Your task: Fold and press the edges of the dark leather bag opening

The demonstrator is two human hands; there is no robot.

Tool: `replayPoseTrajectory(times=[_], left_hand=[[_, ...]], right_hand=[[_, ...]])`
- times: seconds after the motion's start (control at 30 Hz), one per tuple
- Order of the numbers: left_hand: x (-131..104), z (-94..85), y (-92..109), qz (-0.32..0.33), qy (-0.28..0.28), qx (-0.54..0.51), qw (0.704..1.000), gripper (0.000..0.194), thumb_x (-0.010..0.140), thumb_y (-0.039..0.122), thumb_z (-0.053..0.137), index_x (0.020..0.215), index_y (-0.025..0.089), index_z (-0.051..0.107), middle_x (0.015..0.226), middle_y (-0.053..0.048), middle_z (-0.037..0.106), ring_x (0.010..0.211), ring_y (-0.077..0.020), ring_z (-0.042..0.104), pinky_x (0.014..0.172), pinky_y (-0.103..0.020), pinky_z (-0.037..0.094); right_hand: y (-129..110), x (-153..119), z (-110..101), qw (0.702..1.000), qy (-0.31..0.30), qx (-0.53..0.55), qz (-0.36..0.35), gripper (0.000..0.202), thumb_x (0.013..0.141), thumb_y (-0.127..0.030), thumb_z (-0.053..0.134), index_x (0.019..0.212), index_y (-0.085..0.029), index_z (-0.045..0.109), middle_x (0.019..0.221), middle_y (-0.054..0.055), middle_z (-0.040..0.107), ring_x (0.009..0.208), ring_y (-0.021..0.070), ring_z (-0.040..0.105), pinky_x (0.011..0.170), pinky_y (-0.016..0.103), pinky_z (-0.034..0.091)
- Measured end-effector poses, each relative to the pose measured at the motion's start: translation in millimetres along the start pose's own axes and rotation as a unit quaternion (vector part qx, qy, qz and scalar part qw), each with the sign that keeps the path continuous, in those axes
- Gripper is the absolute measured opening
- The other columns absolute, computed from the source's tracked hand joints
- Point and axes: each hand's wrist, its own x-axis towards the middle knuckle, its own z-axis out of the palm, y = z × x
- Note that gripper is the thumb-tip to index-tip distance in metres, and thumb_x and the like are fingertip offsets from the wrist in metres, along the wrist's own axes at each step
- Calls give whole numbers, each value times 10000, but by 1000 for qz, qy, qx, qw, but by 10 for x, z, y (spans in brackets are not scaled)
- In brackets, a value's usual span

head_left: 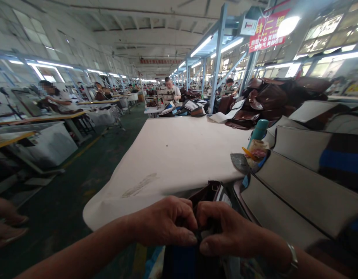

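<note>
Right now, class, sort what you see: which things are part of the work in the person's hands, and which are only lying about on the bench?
In hand:
- left hand and right hand, fingers pinched together on a dark brown leather piece

Lying about:
- white table
- teal bottle
- pile of brown bags
- stacked grey panels

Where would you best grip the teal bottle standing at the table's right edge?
Take the teal bottle around its upper body, coming from the left over the bare white table. It stands upright, its lower part hidden behind clutter, and stacked grey panels crowd its right side. Both the left hand and right hand already pinch a dark piece.
</note>
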Motion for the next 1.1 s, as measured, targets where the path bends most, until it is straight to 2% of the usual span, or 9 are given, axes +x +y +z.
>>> replayPoseTrajectory(times=[0.1, 0.17, 0.27, 0.37, 0.57, 0.7, 0.83, 0.97, 1.1], left_hand=[[19, 18, 29, -1, 9, 5, 1000, 139, 726, 254, 725, 757, 152, 636, 856, 23, 542, 745, -91, 502, 652, -191, 407], [32, 38, 46, -6, 13, 19, 1000, 98, 702, 182, 695, 723, 150, 605, 829, 35, 526, 711, -80, 485, 618, -186, 388], [42, 70, 55, -40, 20, 60, 997, 83, 668, 118, 648, 719, 153, 593, 813, 44, 524, 676, -70, 475, 567, -177, 355], [37, 85, 59, -61, 25, 76, 995, 81, 667, 127, 646, 732, 156, 606, 814, 46, 531, 664, -67, 473, 550, -174, 342], [23, 72, 99, -52, 8, 63, 997, 98, 657, 144, 655, 742, 158, 609, 791, 49, 531, 666, -76, 480, 558, -182, 354], [21, 89, 99, -58, 11, 76, 995, 63, 657, 144, 613, 715, 155, 593, 787, 47, 523, 653, -75, 468, 548, -186, 346], [13, 108, 75, -77, 17, 69, 994, 50, 657, 148, 595, 706, 151, 593, 782, 48, 516, 632, -68, 452, 535, -190, 330], [8, 99, 73, -83, 11, 62, 995, 88, 660, 158, 604, 747, 160, 615, 782, 48, 519, 643, -77, 459, 535, -195, 329], [14, 99, 94, -62, 12, 55, 996, 48, 653, 112, 555, 675, 152, 542, 760, 43, 503, 667, -83, 461, 562, -194, 339]], right_hand=[[-65, -5, 55, 998, 29, -48, -3, 221, 667, -277, 675, 746, -175, 496, 745, -30, 486, 682, 126, 403, 605, 252, 317], [-83, -4, 107, 993, 54, -96, -39, 117, 644, -172, 554, 726, -181, 472, 742, -24, 485, 676, 125, 412, 611, 256, 317], [-54, -12, 178, 978, 93, -159, -94, 136, 607, -100, 463, 713, -185, 452, 737, -16, 477, 670, 125, 425, 613, 264, 312], [-20, -41, 203, 974, 111, -167, -101, 142, 613, -94, 454, 719, -183, 482, 741, -3, 497, 675, 134, 455, 613, 270, 322], [-112, -72, 179, 986, 92, -131, -54, 80, 704, -196, 542, 771, -167, 573, 804, 28, 570, 745, 162, 518, 685, 284, 380], [-80, -30, 225, 973, 137, -172, -65, 109, 627, -83, 533, 685, -175, 531, 723, -12, 541, 674, 129, 503, 625, 254, 349], [-8, -6, 237, 968, 143, -189, -82, 159, 597, -28, 503, 656, -174, 525, 708, -24, 546, 653, 111, 508, 594, 239, 327], [-68, -21, 192, 980, 119, -146, -69, 140, 632, -55, 506, 692, -170, 558, 723, -14, 563, 668, 121, 511, 622, 245, 358], [-111, -19, 172, 986, 100, -128, -46, 142, 654, -84, 565, 759, -175, 539, 757, -22, 559, 695, 124, 496, 635, 247, 360]])
